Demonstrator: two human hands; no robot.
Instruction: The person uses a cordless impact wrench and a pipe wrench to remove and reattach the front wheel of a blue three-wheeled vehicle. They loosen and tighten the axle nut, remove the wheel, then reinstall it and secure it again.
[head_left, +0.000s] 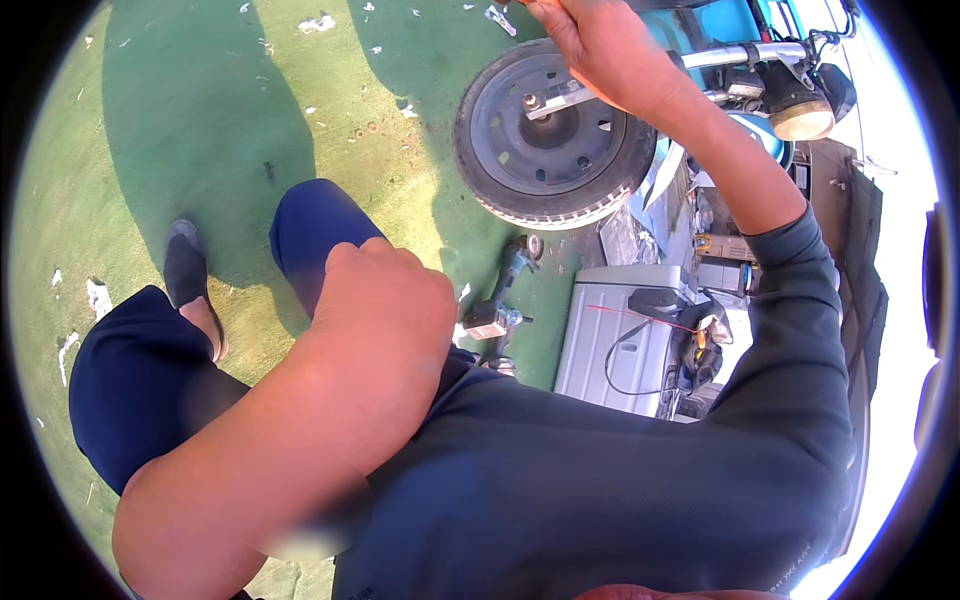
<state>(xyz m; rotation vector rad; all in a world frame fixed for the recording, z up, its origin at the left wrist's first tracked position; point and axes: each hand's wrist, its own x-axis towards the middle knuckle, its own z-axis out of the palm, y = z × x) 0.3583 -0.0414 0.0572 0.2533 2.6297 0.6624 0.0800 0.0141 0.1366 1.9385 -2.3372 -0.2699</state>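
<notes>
Head view: right hand (pixel 610 50) near wheel (pixel 497 130); cable (pixel 607 364) over grey box (pixel 585 340).

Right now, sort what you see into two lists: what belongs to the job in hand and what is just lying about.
Job in hand, judging by nearness to the right hand, whose fingertips are cut off:
the wheel
the silver fork arm at its hub

Apparently just lying about, untouched:
the power tool
the grey case
the white scraps
</notes>
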